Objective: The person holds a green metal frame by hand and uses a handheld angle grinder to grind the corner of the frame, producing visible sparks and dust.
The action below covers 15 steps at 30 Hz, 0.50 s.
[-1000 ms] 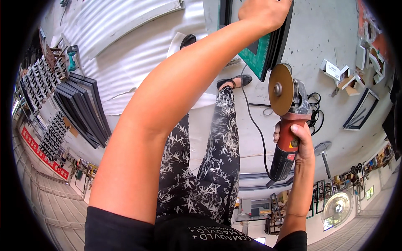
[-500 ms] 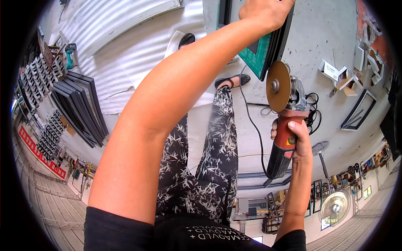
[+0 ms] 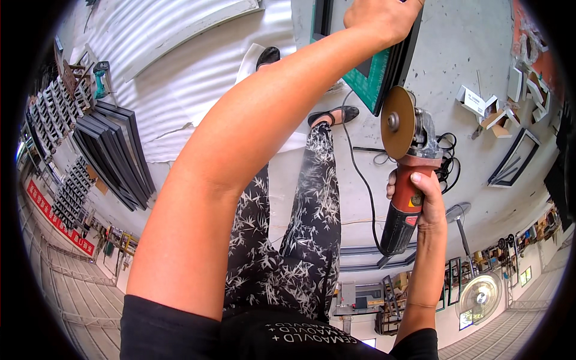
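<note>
Our right hand grips 1 angle grinder; our left hand is over the dark frames, whether closed we cannot tell.

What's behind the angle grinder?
Behind the angle grinder, grey floor and part of a black cable coil, showing past its right side. Whatever its disc and body cover can't be seen.

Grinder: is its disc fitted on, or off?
On: the tan disc sits at the head of the grinder, with a round nut at its centre. Whether it spins, I cannot tell.
</note>
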Motion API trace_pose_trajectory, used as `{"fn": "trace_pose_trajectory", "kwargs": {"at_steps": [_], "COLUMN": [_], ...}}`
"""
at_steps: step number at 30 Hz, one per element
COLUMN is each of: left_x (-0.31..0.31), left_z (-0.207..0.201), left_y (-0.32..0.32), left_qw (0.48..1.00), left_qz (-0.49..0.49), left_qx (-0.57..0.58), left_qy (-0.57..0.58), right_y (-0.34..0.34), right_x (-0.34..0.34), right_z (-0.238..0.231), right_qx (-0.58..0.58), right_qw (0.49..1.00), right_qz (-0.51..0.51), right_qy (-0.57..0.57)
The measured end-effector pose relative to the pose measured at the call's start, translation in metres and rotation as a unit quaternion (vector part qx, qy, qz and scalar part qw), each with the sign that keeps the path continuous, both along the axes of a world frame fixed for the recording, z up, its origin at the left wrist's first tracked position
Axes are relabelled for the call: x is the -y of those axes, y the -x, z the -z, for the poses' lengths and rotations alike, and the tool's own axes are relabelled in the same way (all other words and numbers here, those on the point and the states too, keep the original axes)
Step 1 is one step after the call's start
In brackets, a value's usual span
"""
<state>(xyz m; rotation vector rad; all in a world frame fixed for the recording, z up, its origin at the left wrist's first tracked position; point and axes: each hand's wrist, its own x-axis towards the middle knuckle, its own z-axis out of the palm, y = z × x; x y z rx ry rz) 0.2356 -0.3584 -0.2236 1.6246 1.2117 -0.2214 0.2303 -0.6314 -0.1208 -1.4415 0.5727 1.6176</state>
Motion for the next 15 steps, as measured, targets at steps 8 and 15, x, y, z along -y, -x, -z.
{"fn": "trace_pose_trajectory", "kwargs": {"at_steps": [8, 15], "left_x": [0.000, 0.026], "left_z": [0.011, 0.101], "left_y": [-0.004, -0.025], "left_qw": [1.000, 0.966], "left_qz": [-0.001, -0.057], "left_qx": [-0.015, -0.118], "left_qy": [-0.014, -0.224], "right_y": [0.001, 0.004], "right_x": [-0.001, -0.012], "right_z": [-0.004, -0.006], "right_qx": [-0.002, 0.000], "right_qw": [1.000, 1.000], "right_qz": [0.023, 0.014], "right_qy": [-0.004, -0.005]}}
